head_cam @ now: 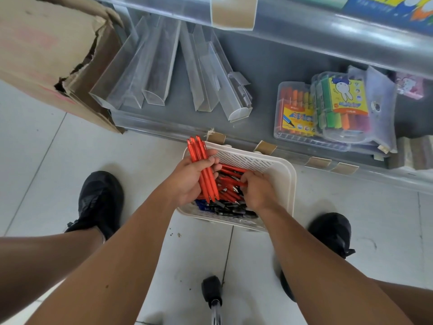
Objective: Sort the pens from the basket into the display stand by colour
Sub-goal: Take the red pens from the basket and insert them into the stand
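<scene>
A white slotted basket [276,167] stands on the floor between my feet, holding red pens [230,174] at the far side and blue and black pens [225,208] at the near side. My left hand [189,179] grips a bundle of red pens [203,167] upright over the basket's left edge. My right hand [256,190] reaches down into the basket, its fingers curled round a red pen in the pile. Clear plastic display troughs [154,73] lie empty on the grey bottom shelf beyond the basket.
A torn cardboard box [46,43] sits at the left on the floor. Packs of coloured markers [328,106] lie on the shelf at the right. My black shoes [99,202] flank the basket. A stool leg [212,292] stands near the bottom centre.
</scene>
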`<state>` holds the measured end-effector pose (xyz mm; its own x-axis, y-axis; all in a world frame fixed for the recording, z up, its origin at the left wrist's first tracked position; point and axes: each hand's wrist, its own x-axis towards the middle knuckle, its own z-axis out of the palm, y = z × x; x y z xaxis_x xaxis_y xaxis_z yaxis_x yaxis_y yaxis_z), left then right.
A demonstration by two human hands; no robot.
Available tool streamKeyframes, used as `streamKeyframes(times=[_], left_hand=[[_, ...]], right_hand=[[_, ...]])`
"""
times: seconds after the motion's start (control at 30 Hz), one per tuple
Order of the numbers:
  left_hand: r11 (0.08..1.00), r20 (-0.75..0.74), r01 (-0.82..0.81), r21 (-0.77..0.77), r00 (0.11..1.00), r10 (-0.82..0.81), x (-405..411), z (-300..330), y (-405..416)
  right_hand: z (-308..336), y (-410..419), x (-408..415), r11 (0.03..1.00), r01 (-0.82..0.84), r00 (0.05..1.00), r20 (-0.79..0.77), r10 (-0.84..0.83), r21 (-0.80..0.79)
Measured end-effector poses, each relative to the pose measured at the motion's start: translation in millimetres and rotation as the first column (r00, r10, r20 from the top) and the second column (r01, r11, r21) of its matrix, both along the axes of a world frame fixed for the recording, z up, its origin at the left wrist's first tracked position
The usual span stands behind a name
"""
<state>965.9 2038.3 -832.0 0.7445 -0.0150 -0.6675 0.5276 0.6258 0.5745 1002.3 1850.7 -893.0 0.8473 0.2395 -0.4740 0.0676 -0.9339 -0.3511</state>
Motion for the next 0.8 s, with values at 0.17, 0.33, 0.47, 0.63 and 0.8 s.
streamKeyframes(times=[0.17, 0.33, 0.47, 0.63, 0.8], left_hand=[[1.000, 0.005, -0.007, 0.022, 1.000, 0.007, -2.5, 2.4, -0.6], [0.998, 0.028, 0.002, 0.063, 1.000, -0.004, -4.2, 5.7, -0.6], [0.997, 0.044, 0.056, 0.046, 0.997, -0.058, -8.9, 11.1, -2.4], [0.997, 0.073, 0.067, 0.027, 0.995, -0.069, -12.4, 19.9, -8.0], [0.996, 0.037, -0.014, 0.083, 0.999, 0.011, -12.3, 11.4, -1.5]], right_hand=[[9.6, 2.4, -1.3, 0.970, 0.063, 0.996, -0.069, -0.048, 0.234], [36.6, 9.3, -0.5, 0.848, 0.152, 0.984, -0.160, -0.081, 0.507], [60.1, 24.4, -8.6, 0.742, 0.241, 0.967, -0.223, -0.125, 0.626], [68.7, 38.0, -19.0, 0.743, 0.188, 0.982, -0.149, -0.120, 0.642], [69.8, 26.0, -14.1, 0.734, 0.334, 0.942, -0.235, -0.238, 0.592]])
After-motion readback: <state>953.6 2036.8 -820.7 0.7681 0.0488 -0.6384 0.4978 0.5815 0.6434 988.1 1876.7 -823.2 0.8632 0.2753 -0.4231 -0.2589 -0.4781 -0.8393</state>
